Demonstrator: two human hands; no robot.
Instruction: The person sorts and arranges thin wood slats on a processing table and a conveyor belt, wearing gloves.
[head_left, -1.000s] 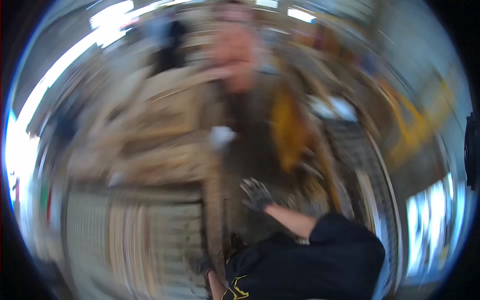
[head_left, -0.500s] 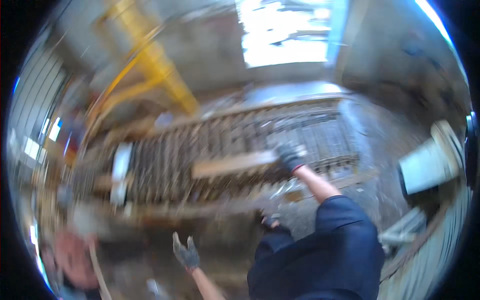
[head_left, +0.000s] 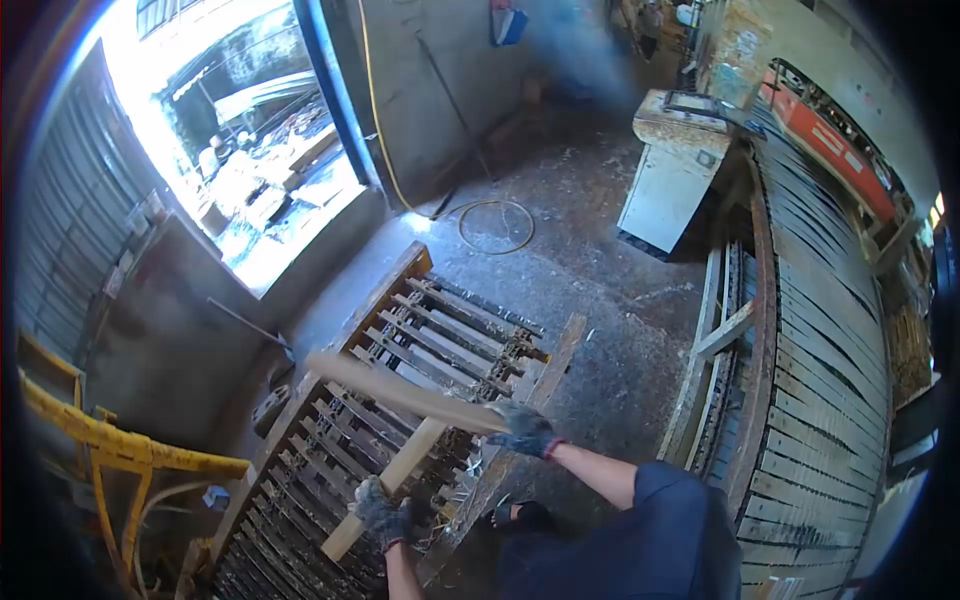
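My right hand (head_left: 525,431), in a grey work glove with a red cuff, grips one end of a wooden plank (head_left: 405,392). The plank reaches out to the left over a slatted metal rack (head_left: 300,470), its far end blurred. Under and beside it, a second, paler wooden board (head_left: 408,458) lies slantwise across the slats. My gloved left hand (head_left: 380,513) is closed over this board near its lower end, with the fingers bent around its edge.
A white control cabinet (head_left: 668,185) stands beyond the rack, near a long slatted conveyor (head_left: 815,400) on the right. A hose (head_left: 497,249) lies coiled on the wet floor. Yellow railing (head_left: 130,450) is at left, below a bright doorway (head_left: 260,150).
The view has swung round to the right. My left hand, empty with fingers spread before, now holds the paler board. My right hand still holds its plank.
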